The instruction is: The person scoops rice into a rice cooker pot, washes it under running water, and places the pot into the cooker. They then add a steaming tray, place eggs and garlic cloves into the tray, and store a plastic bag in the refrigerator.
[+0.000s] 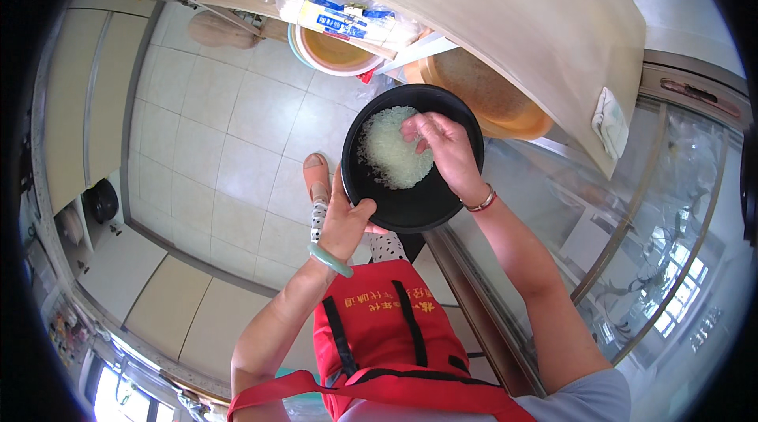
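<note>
A round black pot (412,213) is held up in front of my body, with a heap of white rice (388,155) lying toward its left side. My left hand (349,215) grips the pot's near left rim, thumb over the edge and fingers underneath. Inside the pot is my right hand (439,146), its fingers curled together against the right part of the rice; the fingertips are partly hidden. A green bangle (330,260) circles my left wrist, and a bracelet (480,199) my right one.
A large orange tub (517,120) with brownish contents stands just beyond the pot, under a beige counter (474,7). Farther left sit nested basins (335,55) beneath a plastic-wrapped package (339,21). Glass sliding doors (588,225) line the right; cabinets (162,303) line the left.
</note>
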Motion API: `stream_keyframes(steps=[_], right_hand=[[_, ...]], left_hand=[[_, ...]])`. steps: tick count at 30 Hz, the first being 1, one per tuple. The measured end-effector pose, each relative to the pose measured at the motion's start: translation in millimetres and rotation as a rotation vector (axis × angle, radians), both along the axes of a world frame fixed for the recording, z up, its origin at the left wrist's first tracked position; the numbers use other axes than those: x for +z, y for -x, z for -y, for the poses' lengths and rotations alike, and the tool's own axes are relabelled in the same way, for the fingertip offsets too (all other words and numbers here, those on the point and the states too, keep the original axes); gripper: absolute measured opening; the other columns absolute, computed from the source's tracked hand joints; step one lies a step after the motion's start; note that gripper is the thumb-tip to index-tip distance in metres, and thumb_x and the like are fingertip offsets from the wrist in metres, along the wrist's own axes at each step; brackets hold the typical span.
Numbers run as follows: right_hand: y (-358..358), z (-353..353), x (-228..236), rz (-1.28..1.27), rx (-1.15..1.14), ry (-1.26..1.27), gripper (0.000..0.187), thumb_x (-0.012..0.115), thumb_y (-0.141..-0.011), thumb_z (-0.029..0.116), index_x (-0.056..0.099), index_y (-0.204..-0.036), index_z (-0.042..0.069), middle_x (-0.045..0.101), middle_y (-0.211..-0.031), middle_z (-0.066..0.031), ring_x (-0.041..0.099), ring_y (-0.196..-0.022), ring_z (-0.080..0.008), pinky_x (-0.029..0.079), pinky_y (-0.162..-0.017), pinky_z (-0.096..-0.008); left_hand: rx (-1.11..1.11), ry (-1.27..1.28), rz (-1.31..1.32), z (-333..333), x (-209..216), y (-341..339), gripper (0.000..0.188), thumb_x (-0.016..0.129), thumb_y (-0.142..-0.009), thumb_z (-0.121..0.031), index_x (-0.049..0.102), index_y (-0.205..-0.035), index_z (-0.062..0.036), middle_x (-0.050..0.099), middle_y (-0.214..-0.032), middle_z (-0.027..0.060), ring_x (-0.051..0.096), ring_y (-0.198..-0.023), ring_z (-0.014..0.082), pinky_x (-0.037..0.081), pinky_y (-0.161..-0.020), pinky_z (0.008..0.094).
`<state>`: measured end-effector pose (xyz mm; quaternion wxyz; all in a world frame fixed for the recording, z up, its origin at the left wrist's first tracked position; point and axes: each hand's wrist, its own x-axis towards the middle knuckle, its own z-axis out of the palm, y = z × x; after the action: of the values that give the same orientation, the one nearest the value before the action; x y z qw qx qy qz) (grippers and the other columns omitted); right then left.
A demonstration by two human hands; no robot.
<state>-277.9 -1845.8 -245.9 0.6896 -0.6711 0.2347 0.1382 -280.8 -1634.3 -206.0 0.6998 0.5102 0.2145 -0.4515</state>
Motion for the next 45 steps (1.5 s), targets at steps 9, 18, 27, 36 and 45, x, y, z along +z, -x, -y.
stream_keyframes(steps=[9, 18, 27, 36, 45], right_hand=[[3.6, -46.1, 73.7, 0.454, 0.454, 0.923, 0.041, 0.071, -0.080, 0.009, 0.057, -0.118, 0.000, 0.056, -0.122, -0.0179, 0.062, -0.095, -0.0396, 0.051, -0.087, -0.0426], [-15.9, -176.5, 128.6, 0.398, 0.788, 0.818, 0.024, 0.062, -0.082, 0.002, 0.059, -0.106, 0.004, 0.062, -0.095, -0.0215, 0.065, -0.087, -0.0393, 0.055, -0.074, -0.0442], [-97.8, -381.7, 226.3, 0.773, 0.809, 0.618, 0.016, 0.060, -0.090, 0.008, 0.067, -0.101, 0.000, 0.069, -0.088, -0.0140, 0.069, -0.081, -0.0260, 0.053, -0.074, -0.0328], [-103.9, -646.1, 277.1, 0.619, 1.161, 0.405, 0.032, 0.051, -0.099, 0.025, 0.061, -0.083, 0.000, 0.059, -0.063, -0.0074, 0.054, -0.056, -0.0153, 0.044, -0.055, -0.0320], [-96.9, -868.5, 350.8, 0.968, 1.686, 0.315, 0.022, 0.052, -0.090, 0.005, 0.066, -0.107, 0.002, 0.071, -0.098, -0.0107, 0.068, -0.094, -0.0233, 0.052, -0.085, -0.0329]], left_hand=[[0.123, 0.037, -0.040, -43.0, 58.7, 13.1, 0.063, 0.048, -0.086, 0.004, 0.026, -0.143, -0.0081, 0.056, -0.118, 0.0123, 0.067, -0.089, 0.0207, 0.062, -0.059, 0.0300], [0.327, 0.073, 0.167, -147.6, 118.1, 22.1, 0.069, 0.045, -0.086, 0.007, 0.020, -0.147, -0.0122, 0.054, -0.119, 0.0109, 0.065, -0.088, 0.0201, 0.061, -0.060, 0.0311], [0.455, 0.049, 0.208, -367.9, 180.7, 29.6, 0.059, 0.046, -0.090, 0.001, 0.027, -0.144, -0.0104, 0.054, -0.124, 0.0141, 0.066, -0.096, 0.0255, 0.062, -0.071, 0.0386], [0.779, 0.031, 0.077, -564.3, 245.5, 69.6, 0.045, 0.044, -0.090, -0.002, 0.032, -0.133, -0.0005, 0.060, -0.115, 0.0177, 0.068, -0.089, 0.0297, 0.061, -0.076, 0.0408], [1.162, 0.050, 0.312, -692.9, 195.9, 109.9, 0.024, 0.047, -0.086, 0.000, 0.051, -0.110, 0.0052, 0.062, -0.104, 0.0161, 0.066, -0.086, 0.0300, 0.059, -0.073, 0.0448]])
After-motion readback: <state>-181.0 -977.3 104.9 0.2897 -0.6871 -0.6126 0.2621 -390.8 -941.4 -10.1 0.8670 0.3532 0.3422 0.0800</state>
